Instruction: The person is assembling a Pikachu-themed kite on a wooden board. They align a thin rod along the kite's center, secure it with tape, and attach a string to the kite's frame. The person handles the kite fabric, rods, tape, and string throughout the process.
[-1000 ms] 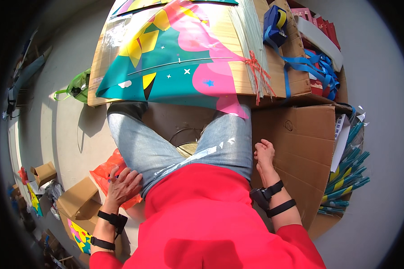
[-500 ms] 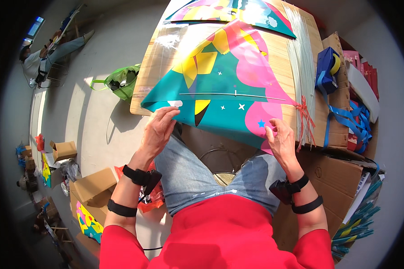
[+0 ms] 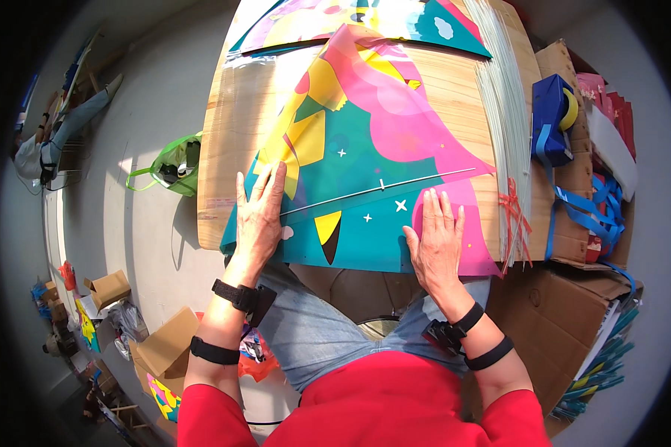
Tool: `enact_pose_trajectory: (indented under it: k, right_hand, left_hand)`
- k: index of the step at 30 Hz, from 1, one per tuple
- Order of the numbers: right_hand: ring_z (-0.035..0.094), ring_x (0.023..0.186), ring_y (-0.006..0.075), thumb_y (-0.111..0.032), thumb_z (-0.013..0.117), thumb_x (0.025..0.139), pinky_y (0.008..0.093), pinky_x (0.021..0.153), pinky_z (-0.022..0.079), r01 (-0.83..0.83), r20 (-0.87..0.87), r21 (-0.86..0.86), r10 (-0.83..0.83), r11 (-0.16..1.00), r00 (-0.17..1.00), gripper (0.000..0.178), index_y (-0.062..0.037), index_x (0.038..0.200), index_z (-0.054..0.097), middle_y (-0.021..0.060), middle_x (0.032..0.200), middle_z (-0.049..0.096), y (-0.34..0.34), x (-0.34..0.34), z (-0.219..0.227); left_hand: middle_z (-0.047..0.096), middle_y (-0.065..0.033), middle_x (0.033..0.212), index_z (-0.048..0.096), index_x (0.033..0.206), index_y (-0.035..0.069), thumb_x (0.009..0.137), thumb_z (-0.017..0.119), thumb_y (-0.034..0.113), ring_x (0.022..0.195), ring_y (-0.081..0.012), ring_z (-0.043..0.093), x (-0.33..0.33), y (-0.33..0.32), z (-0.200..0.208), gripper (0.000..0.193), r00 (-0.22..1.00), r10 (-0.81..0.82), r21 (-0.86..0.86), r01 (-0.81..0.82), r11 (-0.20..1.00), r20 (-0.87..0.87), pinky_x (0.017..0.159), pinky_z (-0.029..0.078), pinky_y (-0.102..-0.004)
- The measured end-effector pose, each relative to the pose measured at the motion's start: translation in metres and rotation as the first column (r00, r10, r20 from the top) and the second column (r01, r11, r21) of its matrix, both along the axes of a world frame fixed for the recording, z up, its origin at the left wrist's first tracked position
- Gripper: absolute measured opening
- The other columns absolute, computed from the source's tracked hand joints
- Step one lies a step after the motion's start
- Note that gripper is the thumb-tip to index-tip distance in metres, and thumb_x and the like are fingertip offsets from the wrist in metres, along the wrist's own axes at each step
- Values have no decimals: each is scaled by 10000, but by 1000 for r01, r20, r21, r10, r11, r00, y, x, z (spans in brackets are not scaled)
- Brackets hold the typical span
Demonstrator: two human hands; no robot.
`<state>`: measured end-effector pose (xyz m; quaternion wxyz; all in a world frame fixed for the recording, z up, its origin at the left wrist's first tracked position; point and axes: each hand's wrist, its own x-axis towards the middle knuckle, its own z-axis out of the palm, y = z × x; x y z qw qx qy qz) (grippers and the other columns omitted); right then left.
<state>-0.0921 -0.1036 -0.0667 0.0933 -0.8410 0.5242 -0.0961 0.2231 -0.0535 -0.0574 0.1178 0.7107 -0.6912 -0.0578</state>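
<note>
Nearest to me I see my red top [image 3: 380, 406] and the blue jeans [image 3: 313, 328] over my knees, with black bands around both wrists. Just past the knees my left hand [image 3: 259, 216] lies flat, palm down, fingers stretched out and only slightly apart, on the near left part of a colourful printed sheet [image 3: 365, 149]. My right hand [image 3: 436, 242] lies flat too, fingers spread, on the sheet's pink near-right corner. Neither hand pinches anything; both press open on the surface.

The sheet is teal, pink and yellow with small white marks, and it rests on a wooden board [image 3: 231, 134], its near edge hanging just over the board's front rim. A thin white rod [image 3: 380, 188] runs across the sheet between my hands, its left end just beside my left fingertips, its right end rising toward the far right.

On the right of the board a bundle of pale thin sticks [image 3: 503, 112] lies lengthwise, tied near my end with red string [image 3: 513, 205]. Beyond it, on cardboard boxes [image 3: 566, 305], stands a blue tape dispenser [image 3: 550, 119], with blue ribbon [image 3: 596, 208] trailing beside it.

To the left, on the grey floor, a green bag [image 3: 173, 164] lies near the board's edge. At the far end of the board a second colourful sheet [image 3: 365, 18] lies partly under the first.
</note>
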Motion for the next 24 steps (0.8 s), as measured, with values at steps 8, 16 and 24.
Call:
enact_pose_trajectory:
  k: [8,16,24]
  right_hand:
    - [366,1450,305,-166,629,919,562,1210,156,-80,-38,-94,77,992,996,559,-44,1441,471,130,1494,487,-88,13,-8]
    - [450,1383,277,-63,573,903,531,1184,248,-262,-42,-281,261,923,964,411,-62,1314,588,106,1425,553,-162,35,-13]
    - [638,670,335,-148,712,874,427,567,484,238,441,95,-255,967,860,149,-52,885,599,123,853,608,-73,64,38]
  left_hand:
    - [522,-83,1460,453,1475,63,850,671,150,1254,-248,535,-58,51,15,668,979,51,82,-68,994,197,1118,252,-512]
    - [618,-38,1353,642,1269,90,809,694,25,1207,-231,557,-67,34,31,468,970,-235,15,236,972,-66,1063,349,-435]
    - [592,-53,1342,597,1314,80,769,648,-60,1153,-274,573,-74,-41,24,565,957,-233,-61,226,972,-170,1036,412,-459]
